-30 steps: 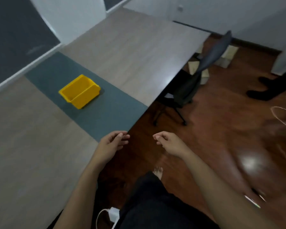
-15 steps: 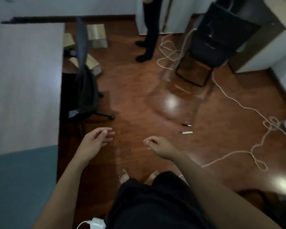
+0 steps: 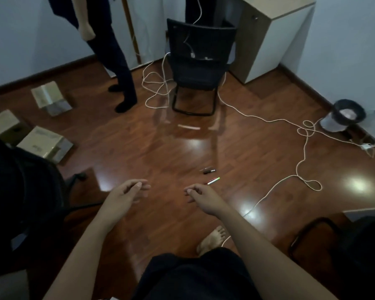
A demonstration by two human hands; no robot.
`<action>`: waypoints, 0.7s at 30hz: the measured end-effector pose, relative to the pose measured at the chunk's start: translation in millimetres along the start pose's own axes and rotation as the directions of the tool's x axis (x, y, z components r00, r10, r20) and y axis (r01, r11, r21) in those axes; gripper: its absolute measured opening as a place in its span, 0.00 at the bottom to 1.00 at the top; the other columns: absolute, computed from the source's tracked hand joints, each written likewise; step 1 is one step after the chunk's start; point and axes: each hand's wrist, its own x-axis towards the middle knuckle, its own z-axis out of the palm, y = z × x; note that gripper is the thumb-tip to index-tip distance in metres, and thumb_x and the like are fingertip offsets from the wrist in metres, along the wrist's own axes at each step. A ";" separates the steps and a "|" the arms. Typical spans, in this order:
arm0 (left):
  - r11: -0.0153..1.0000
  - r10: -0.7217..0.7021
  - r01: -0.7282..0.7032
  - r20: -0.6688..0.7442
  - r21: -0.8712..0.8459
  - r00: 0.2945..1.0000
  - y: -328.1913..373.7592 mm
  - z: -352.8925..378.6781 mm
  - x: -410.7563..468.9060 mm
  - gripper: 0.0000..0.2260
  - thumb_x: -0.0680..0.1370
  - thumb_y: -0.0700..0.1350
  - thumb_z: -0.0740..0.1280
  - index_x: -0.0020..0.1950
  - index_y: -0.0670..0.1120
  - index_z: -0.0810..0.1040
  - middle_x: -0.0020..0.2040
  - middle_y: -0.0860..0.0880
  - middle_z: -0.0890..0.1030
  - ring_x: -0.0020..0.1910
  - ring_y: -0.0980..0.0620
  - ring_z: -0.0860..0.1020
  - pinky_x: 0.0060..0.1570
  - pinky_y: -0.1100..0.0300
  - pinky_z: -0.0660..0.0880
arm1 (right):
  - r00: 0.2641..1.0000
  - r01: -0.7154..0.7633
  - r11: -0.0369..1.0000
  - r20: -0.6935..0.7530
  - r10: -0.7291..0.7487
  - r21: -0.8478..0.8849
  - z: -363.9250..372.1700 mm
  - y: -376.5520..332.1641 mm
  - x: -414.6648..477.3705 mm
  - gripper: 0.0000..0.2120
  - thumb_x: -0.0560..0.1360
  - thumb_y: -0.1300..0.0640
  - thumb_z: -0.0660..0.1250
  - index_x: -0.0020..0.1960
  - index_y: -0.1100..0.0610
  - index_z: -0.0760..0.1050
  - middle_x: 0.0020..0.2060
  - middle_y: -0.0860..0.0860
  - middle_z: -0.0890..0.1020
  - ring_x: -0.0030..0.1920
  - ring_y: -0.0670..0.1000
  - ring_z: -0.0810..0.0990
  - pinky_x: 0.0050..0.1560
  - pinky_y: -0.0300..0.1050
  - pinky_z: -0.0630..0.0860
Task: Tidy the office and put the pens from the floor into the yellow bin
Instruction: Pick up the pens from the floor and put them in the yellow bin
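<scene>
1. Lying on the red-brown wood floor [image 3: 139, 148], just right of frame centre, are two pens. The dark pen [image 3: 209, 170] sits higher in frame. The green-tipped pen [image 3: 213, 181] is just below it, close but not touching. A reddish streak runs beside the green-tipped one, too small to identify.
2. Right hand [image 3: 201, 197] hovers just lower left of the green-tipped pen, near it, no contact. Fingers are loosely curled, thumb close to the index tip, nothing pinched.
3. Left hand [image 3: 126, 194] is level with the right, left of centre, well apart from both pens. Fingers are loosely bent and close together, thumb alongside, holding nothing.
4. Bare foot [image 3: 212, 237] is at lower centre, flat on the floor.
5. White cable [image 3: 268, 121] runs from beside the foot up across the right half in loops, reaching the black chair [image 3: 198, 61] at upper centre. More cable is tangled at the chair's left leg.
6. Standing person's legs [image 3: 119, 68] are in dark trousers, upper left of the chair.
7. Three cardboard boxes [image 3: 48, 98] are scattered along the left side.
8. Dark office chair [image 3: 20, 180] fills the left edge.
9. Pale cabinet [image 3: 268, 37] is at upper right; a round wastebasket [image 3: 342, 115] is at the right edge.
</scene>
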 end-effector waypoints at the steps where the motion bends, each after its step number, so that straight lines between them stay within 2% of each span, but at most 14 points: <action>1: 1.000 -0.003 0.003 0.012 -0.002 1.000 13.1 14.2 9.9 0.12 0.88 0.51 0.62 0.66 0.55 0.83 0.58 0.57 0.88 0.56 0.57 0.87 0.64 0.50 0.81 | 1.000 -0.012 1.000 -0.002 0.012 0.002 -19.6 3.0 4.0 0.13 0.88 0.57 0.63 0.65 0.60 0.82 0.59 0.53 0.87 0.44 0.44 0.86 0.39 0.28 0.75; 6: 1.000 -0.004 0.005 0.071 -0.013 0.997 68.9 75.5 57.7 0.11 0.88 0.49 0.62 0.66 0.54 0.83 0.59 0.55 0.88 0.56 0.56 0.87 0.61 0.53 0.82 | 0.997 -0.056 0.998 -0.048 0.055 -0.017 -110.1 21.6 15.1 0.13 0.87 0.59 0.63 0.65 0.64 0.81 0.57 0.55 0.86 0.44 0.43 0.85 0.38 0.28 0.76; 7: 1.000 -0.011 0.012 0.085 -0.005 0.996 76.5 85.9 67.8 0.11 0.88 0.49 0.62 0.66 0.54 0.83 0.59 0.56 0.88 0.56 0.56 0.87 0.60 0.54 0.82 | 0.997 -0.061 0.997 -0.055 0.058 -0.044 -124.7 26.6 18.4 0.12 0.87 0.59 0.64 0.64 0.63 0.82 0.56 0.55 0.87 0.43 0.42 0.85 0.39 0.31 0.78; 9: 0.999 -0.034 0.032 0.127 0.013 0.991 87.8 106.0 91.7 0.11 0.88 0.50 0.62 0.66 0.54 0.83 0.58 0.55 0.88 0.56 0.56 0.87 0.60 0.54 0.82 | 0.996 -0.071 0.992 -0.066 0.064 -0.106 -148.9 36.5 26.2 0.10 0.86 0.58 0.66 0.60 0.59 0.84 0.54 0.56 0.88 0.43 0.46 0.87 0.50 0.45 0.85; 11: 0.996 -0.072 0.063 0.179 0.056 0.981 90.9 126.3 122.4 0.11 0.88 0.49 0.62 0.65 0.53 0.83 0.58 0.55 0.89 0.55 0.55 0.88 0.60 0.52 0.83 | 0.994 -0.092 0.982 -0.068 0.082 -0.165 -169.1 45.6 36.8 0.07 0.85 0.57 0.67 0.56 0.52 0.84 0.52 0.54 0.89 0.48 0.51 0.88 0.58 0.53 0.83; 13: 0.987 -0.127 0.100 0.229 0.125 0.965 90.6 145.0 156.3 0.11 0.88 0.48 0.62 0.64 0.52 0.83 0.57 0.54 0.89 0.54 0.54 0.88 0.60 0.51 0.83 | 0.992 -0.116 0.976 -0.074 0.104 -0.185 -186.4 51.2 50.1 0.07 0.85 0.57 0.67 0.53 0.48 0.83 0.53 0.53 0.89 0.49 0.52 0.86 0.61 0.53 0.82; 15: 0.973 -0.181 0.133 0.261 0.191 0.948 84.6 162.4 193.4 0.10 0.88 0.47 0.61 0.62 0.52 0.83 0.58 0.53 0.88 0.54 0.51 0.88 0.59 0.51 0.81 | 0.989 -0.140 0.972 -0.080 0.127 -0.191 -201.6 56.5 66.8 0.07 0.85 0.58 0.67 0.55 0.50 0.83 0.54 0.53 0.88 0.50 0.52 0.86 0.62 0.52 0.82; 19: 0.935 -0.284 0.196 0.293 0.296 0.913 67.4 192.4 261.0 0.11 0.88 0.43 0.60 0.61 0.48 0.82 0.59 0.48 0.88 0.54 0.45 0.87 0.51 0.54 0.79 | 0.978 -0.187 0.962 -0.131 0.163 -0.200 -232.3 71.4 109.1 0.10 0.85 0.57 0.66 0.60 0.56 0.85 0.56 0.51 0.88 0.55 0.49 0.84 0.56 0.35 0.77; 21: 0.915 -0.355 0.271 0.280 0.299 0.892 57.3 207.3 282.1 0.12 0.88 0.43 0.59 0.63 0.46 0.81 0.60 0.46 0.87 0.53 0.44 0.86 0.47 0.55 0.78 | 0.965 -0.227 0.963 -0.169 0.202 -0.146 -245.6 84.6 133.5 0.10 0.85 0.57 0.66 0.60 0.54 0.85 0.56 0.51 0.88 0.57 0.51 0.85 0.62 0.44 0.80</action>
